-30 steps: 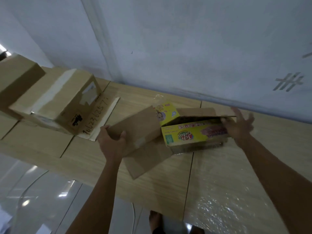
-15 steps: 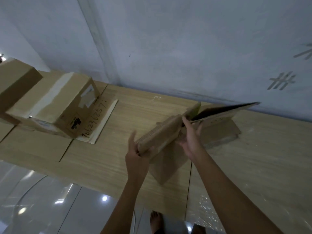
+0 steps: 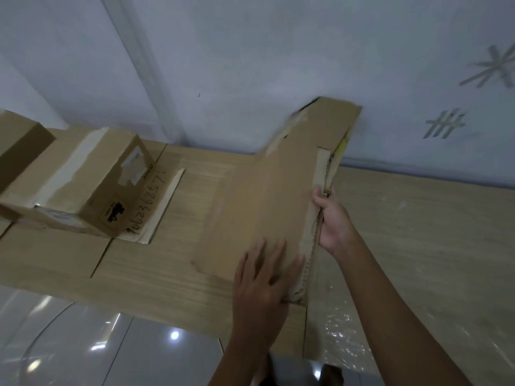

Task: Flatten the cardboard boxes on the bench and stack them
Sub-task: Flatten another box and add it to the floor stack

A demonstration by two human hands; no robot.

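A big flat piece of cardboard (image 3: 267, 201) lies on the wooden worktop (image 3: 418, 232), with its far end tipped up in front of the white wall (image 3: 250, 51). The left hand (image 3: 262, 282) lies flat on its near end with the fingers spread. The right hand (image 3: 331, 218) grips its right edge. To the left sits a taped brown box (image 3: 83, 179) on a flat sheet with numbers written on it (image 3: 156, 207). Another box (image 3: 19, 146) peeks in at the far left

far box (image 3: 19, 146) cut off left, flattened box's (image 3: 267, 201) top blurred
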